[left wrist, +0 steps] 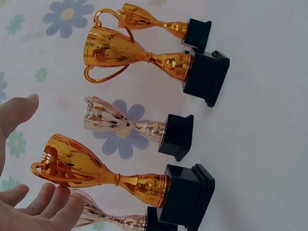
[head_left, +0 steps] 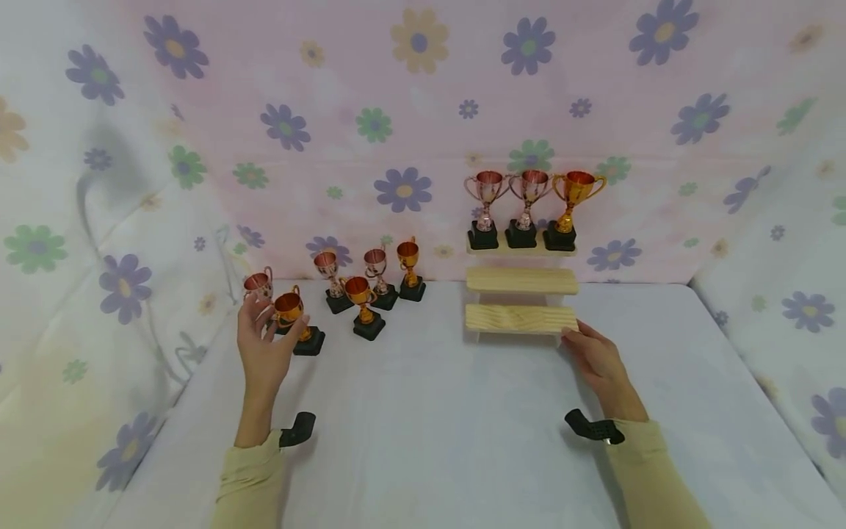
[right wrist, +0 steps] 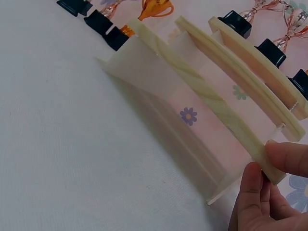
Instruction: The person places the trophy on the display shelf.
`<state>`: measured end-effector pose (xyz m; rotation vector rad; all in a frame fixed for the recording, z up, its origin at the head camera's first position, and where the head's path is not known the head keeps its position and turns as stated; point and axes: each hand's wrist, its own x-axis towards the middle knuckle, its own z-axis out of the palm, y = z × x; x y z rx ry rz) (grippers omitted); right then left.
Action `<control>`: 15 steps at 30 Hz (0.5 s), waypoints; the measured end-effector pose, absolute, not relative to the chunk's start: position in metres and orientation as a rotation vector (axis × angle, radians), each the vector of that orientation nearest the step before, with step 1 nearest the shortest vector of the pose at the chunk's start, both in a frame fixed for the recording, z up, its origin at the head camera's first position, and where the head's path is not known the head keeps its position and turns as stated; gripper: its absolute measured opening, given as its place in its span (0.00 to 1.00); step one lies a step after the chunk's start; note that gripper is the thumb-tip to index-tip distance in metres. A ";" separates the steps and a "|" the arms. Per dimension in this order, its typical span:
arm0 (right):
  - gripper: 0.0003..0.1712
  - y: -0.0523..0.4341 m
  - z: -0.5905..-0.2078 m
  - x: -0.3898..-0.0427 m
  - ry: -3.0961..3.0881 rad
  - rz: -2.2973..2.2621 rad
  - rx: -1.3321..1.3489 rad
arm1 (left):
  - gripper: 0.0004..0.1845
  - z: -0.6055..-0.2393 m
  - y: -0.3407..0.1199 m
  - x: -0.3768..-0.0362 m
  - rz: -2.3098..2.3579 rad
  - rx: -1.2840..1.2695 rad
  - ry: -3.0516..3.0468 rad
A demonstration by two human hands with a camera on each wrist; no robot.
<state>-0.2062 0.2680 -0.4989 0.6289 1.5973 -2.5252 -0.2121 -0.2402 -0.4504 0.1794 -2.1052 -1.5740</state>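
My left hand [head_left: 266, 360] is around the cup of a gold trophy [left wrist: 77, 163] on a black base, thumb and fingers spread. In the left wrist view the thumb stands apart from the cup and the fingertips are right at its handle. A rose-gold trophy [head_left: 258, 283] stands just behind, partly hidden by the fingers. With thumb and fingers, my right hand [head_left: 600, 365] pinches the right end of the lowest board of a three-tier wooden shelf [head_left: 522, 318]. Two rose-gold trophies [head_left: 487, 192] and a gold trophy [head_left: 576, 192] stand upright on its top tier.
Between the left hand and the shelf stand more trophies: two gold, one at the front [head_left: 360, 292] and one behind [head_left: 409, 257], and two rose-gold [head_left: 327, 266]. A white cloth covers the table [head_left: 423, 433]. Flowered fabric [head_left: 344, 88] hangs behind and at both sides.
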 end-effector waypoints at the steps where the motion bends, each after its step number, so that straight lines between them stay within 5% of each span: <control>1: 0.44 0.268 -0.499 -0.206 1.587 -2.534 0.633 | 0.47 -0.451 -0.239 -0.213 -1.586 0.186 -2.105; 15: 0.41 0.261 -0.500 -0.208 1.660 -2.518 0.742 | 0.32 -0.466 -0.231 -0.225 -1.502 0.289 -2.017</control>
